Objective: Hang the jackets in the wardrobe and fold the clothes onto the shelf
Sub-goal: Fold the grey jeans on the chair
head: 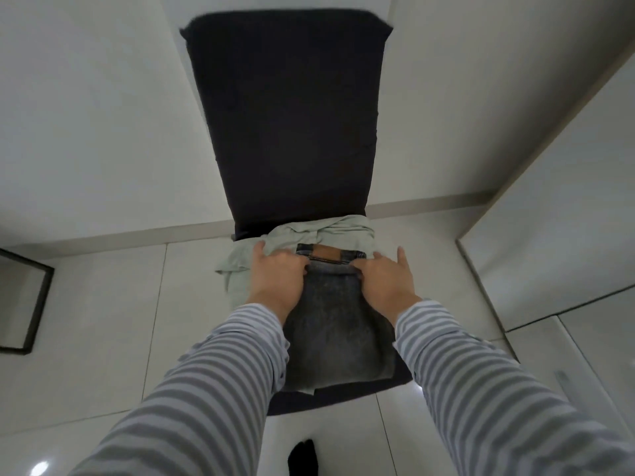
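Right now the folded dark grey denim jeans [335, 324] lie on the seat of the black fabric-covered chair [285, 115], on top of a crumpled pale green cotton garment [309, 231]. Both the left hand [278, 274] and the right hand [385, 280] have their grip clamped on the waistband end, fingers curled into the denim. To my eye, lifting from that one end could let the fold drop open, or drag the green piece off onto the pale tiled floor [103, 304].
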Action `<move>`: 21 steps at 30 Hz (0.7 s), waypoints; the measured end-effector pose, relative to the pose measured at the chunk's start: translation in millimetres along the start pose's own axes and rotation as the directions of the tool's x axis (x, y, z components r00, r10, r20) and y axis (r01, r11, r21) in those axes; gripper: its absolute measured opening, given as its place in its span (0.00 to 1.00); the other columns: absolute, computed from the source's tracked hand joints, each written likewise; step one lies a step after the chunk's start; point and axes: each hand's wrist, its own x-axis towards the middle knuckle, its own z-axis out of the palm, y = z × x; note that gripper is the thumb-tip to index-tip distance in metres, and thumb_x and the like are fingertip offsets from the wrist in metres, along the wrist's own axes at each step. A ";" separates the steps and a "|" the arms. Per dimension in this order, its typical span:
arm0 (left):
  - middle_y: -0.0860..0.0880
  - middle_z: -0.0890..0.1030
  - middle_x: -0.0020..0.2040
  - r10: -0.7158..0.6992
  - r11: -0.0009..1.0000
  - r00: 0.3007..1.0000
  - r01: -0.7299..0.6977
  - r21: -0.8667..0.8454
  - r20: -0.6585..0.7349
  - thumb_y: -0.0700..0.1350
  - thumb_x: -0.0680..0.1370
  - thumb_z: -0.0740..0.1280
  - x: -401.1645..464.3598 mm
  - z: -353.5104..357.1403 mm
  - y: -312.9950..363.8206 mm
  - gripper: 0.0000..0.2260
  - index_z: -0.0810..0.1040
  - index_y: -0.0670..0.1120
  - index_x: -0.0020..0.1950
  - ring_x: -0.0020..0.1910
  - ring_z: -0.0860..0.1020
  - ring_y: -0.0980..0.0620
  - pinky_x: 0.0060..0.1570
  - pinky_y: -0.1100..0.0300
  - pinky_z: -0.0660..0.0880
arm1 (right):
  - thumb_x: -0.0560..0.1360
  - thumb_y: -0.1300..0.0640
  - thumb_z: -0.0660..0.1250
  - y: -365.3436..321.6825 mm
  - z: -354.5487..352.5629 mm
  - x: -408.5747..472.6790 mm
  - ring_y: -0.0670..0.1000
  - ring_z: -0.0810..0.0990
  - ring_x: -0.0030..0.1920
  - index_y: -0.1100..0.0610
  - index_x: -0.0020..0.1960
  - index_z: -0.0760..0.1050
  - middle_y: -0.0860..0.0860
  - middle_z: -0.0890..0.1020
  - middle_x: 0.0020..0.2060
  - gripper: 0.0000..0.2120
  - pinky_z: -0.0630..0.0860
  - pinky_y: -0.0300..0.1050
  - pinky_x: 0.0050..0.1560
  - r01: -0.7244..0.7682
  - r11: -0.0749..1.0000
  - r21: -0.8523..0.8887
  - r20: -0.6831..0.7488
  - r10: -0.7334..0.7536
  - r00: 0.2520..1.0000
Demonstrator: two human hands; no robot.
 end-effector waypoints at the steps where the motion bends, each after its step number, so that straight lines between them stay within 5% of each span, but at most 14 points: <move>1: 0.52 0.79 0.60 -0.009 1.000 1.000 0.009 -0.001 -0.010 0.46 0.80 0.54 15.3 9.0 -0.5 0.15 0.76 0.57 0.61 0.64 0.73 0.53 0.73 0.47 0.48 | 0.79 0.58 0.51 0.9 7.6 15.4 0.51 0.62 0.74 0.44 0.68 0.68 0.51 0.77 0.63 0.21 0.40 0.60 0.75 -0.011 1.000 -0.015 -0.003 0.010 1.000; 7: 0.51 0.74 0.69 -0.056 0.995 0.998 0.058 -0.081 0.031 0.44 0.81 0.52 93.9 70.4 4.2 0.18 0.71 0.55 0.68 0.75 0.61 0.54 0.74 0.44 0.44 | 0.80 0.57 0.52 16.6 61.1 92.1 0.52 0.48 0.78 0.48 0.74 0.61 0.49 0.62 0.75 0.22 0.38 0.62 0.75 -0.017 1.000 0.010 0.060 0.016 0.998; 10: 0.51 0.67 0.74 -0.085 0.983 0.991 0.100 -0.155 0.101 0.43 0.81 0.51 113.3 108.4 4.9 0.20 0.64 0.52 0.73 0.76 0.56 0.53 0.74 0.45 0.46 | 0.81 0.43 0.50 24.9 98.8 118.0 0.52 0.41 0.78 0.48 0.78 0.50 0.49 0.48 0.78 0.27 0.38 0.66 0.72 0.028 0.998 0.050 0.104 -0.033 0.994; 14: 0.54 0.52 0.79 -0.102 0.952 0.977 0.151 -0.266 0.190 0.56 0.82 0.47 115.6 152.9 0.5 0.22 0.57 0.53 0.75 0.78 0.49 0.52 0.74 0.41 0.48 | 0.71 0.29 0.33 27.9 134.7 129.9 0.50 0.42 0.78 0.48 0.78 0.41 0.48 0.46 0.78 0.40 0.37 0.67 0.71 0.083 0.996 0.027 0.094 -0.085 0.992; 17: 0.55 0.45 0.79 -0.079 0.968 0.975 0.125 -0.216 0.208 0.60 0.81 0.43 118.1 169.5 -0.3 0.26 0.48 0.55 0.78 0.78 0.44 0.53 0.73 0.37 0.42 | 0.64 0.27 0.23 27.0 147.4 137.4 0.50 0.41 0.78 0.51 0.78 0.40 0.47 0.46 0.78 0.49 0.35 0.67 0.71 0.107 0.994 -0.040 0.111 -0.102 0.989; 21: 0.54 0.41 0.79 -0.084 0.977 0.969 0.125 -0.171 0.232 0.61 0.80 0.41 124.4 174.7 0.0 0.27 0.43 0.56 0.78 0.78 0.44 0.51 0.73 0.37 0.41 | 0.76 0.32 0.37 23.2 150.9 146.1 0.50 0.44 0.78 0.52 0.78 0.44 0.48 0.48 0.78 0.37 0.38 0.65 0.72 0.107 0.993 -0.048 0.151 -0.099 0.984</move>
